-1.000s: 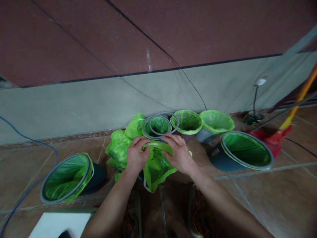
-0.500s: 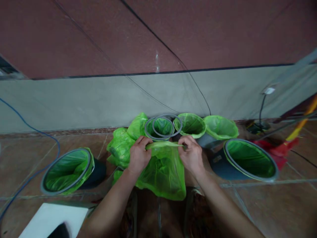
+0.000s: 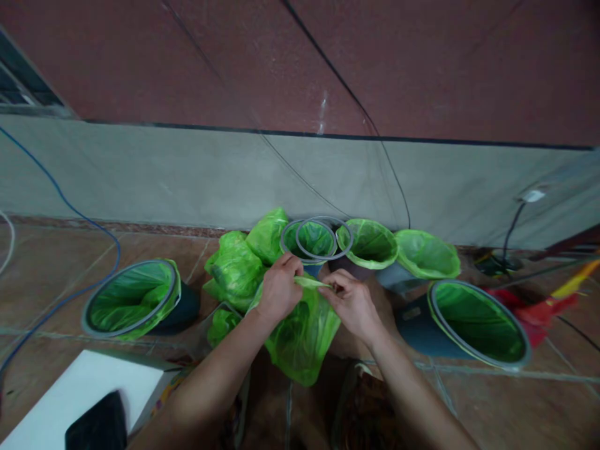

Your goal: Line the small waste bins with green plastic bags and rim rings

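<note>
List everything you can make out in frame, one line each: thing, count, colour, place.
wall: 1, maroon over grey, back
floor: 1, brown tile
loose green bag: 1, green, centre
dark blue bins: 2, green-lined, left and right
rear bins: 3, blue, brownish, grey, green-lined, along wall
loose ring: at least 1, grey, over blue rear bin
bulky bags: at least 2, green, left of rear bins
white box: 1, white, lower left
flat object: 1, black, on white box
blue cable: 1, blue, left
red item: 1, red, far right
left hand: 1, bare, fingers on bag edge
right hand: 1, bare, same edge
</note>
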Motion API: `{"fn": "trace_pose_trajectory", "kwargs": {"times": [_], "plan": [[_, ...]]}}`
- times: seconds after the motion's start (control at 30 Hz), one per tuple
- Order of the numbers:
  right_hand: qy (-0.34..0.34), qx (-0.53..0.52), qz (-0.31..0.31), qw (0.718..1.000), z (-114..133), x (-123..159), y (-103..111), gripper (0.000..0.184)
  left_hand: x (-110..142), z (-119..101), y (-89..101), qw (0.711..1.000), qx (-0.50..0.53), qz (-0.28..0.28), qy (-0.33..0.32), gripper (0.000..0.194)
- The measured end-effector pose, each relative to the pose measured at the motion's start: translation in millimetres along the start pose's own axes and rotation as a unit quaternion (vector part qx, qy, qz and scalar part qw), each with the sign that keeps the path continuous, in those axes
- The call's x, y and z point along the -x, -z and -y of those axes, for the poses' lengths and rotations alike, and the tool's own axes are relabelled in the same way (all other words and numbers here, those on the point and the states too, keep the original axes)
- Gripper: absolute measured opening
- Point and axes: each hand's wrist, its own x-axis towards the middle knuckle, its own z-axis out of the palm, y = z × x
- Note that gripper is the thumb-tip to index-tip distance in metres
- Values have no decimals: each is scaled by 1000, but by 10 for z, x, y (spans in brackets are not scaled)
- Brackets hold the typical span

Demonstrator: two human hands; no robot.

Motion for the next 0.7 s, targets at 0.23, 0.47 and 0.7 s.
{"fn": "trace_pose_trajectory", "kwargs": {"times": [0.23,0.47,0.7], "plan": [[19,57,-70,996,-29,16,-36,11,66,-115,-97,993,20,64,-99,17],[14,82,-104,991,-37,51,4,12,62,-13,-75,994,-44,33,-93,18],[-2,157,-142,977,-178,36,109,13,42,138,51,998,-36,2,-44,34]]}}
